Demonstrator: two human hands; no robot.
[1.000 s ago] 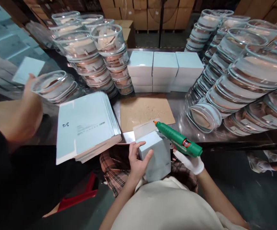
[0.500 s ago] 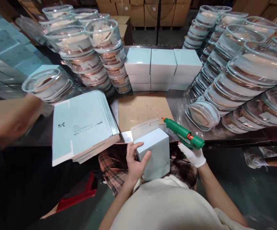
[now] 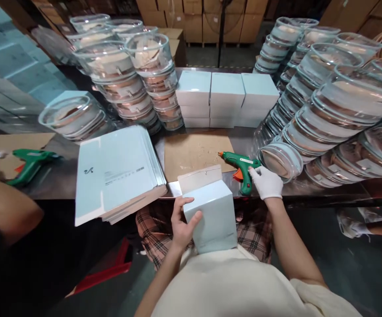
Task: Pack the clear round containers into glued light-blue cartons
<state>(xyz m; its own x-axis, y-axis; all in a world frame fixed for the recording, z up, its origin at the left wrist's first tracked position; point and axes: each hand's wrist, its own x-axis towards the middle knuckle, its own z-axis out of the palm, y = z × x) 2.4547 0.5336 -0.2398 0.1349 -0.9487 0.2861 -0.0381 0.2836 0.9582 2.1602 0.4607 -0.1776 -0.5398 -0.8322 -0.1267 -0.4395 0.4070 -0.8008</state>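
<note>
The bare left hand [image 3: 181, 224] has its grip closed on a pale blue square cardboard box [image 3: 211, 215], fingers on the box's left side and thumb on its front face, holding it in front of the body just off the near edge of the metal surface [image 3: 244, 141]; the box's plain card flap [image 3: 200, 178] stands open at the top. The white-gloved right hand [image 3: 266, 182] has its grip wrapped around the handle of a green hot glue gun with an orange nozzle and trigger [image 3: 239, 165], which rests on the surface just right of the box, nozzle pointing left over a brown cardboard sheet [image 3: 194, 152] speckled with pale bits. Left of the sheet lies a stack of flat pale blue box blanks [image 3: 118, 174]; the top one bears a small dark logo and lines of print too small to read. Behind the sheet stand closed pale blue boxes [image 3: 227, 99] in three stacks. Stacks of clear round plastic containers [image 3: 329, 105] crowd both sides. At far left, a second green glue gun [image 3: 29, 163] lies near another person's arm [image 3: 9, 211].
</note>
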